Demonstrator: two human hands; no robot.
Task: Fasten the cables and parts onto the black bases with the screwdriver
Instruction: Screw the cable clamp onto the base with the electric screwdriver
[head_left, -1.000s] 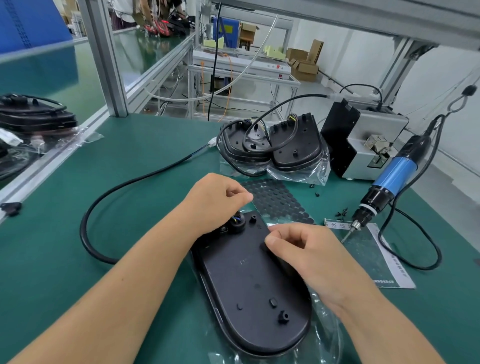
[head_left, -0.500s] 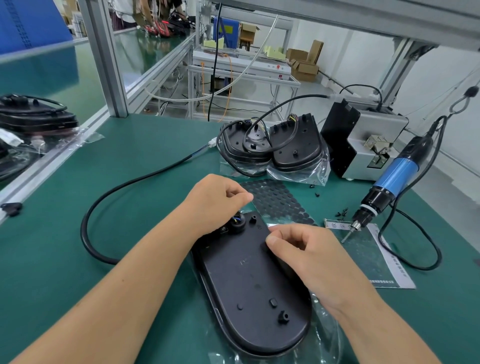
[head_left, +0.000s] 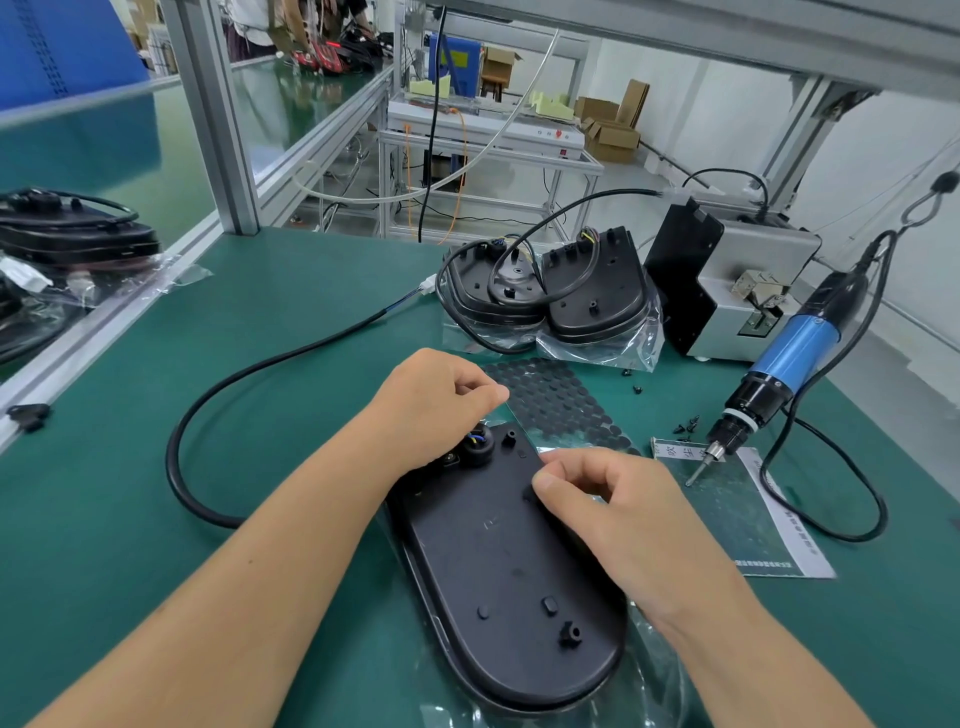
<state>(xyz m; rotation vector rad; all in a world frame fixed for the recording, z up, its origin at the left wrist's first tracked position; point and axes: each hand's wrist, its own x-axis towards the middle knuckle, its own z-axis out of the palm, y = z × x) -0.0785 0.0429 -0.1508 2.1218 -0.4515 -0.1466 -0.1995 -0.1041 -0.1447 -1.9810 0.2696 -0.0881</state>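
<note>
1. Head view is showing a smooth, matte black base (head_left: 509, 566), an elongated oval of moulded plastic with small raised bosses, lying on crinkled clear plastic film on the green matted bench (head_left: 270, 312).
2. Left hand (head_left: 431, 405) is resting at the base's far end beside a round black grommet (head_left: 477, 447) with coloured wires; its fingers are curled in with the thumb against the forefinger, and whether they are pinching anything I cannot tell.
3. Right hand (head_left: 608, 514) is lying over the base's right edge, fingers curled, thumb and forefinger tips close together; what they are holding, if anything, is hidden.
4. Thick glossy black cable (head_left: 234, 379) is looping from under the left forearm across the bench.
5. Blue-bodied screwdriver (head_left: 779, 374) is hanging tilted at the right, its tip over a printed sheet.
6. Compared with half a second ago, both hands are barely shifting and the base is lying in the same spot.
</note>
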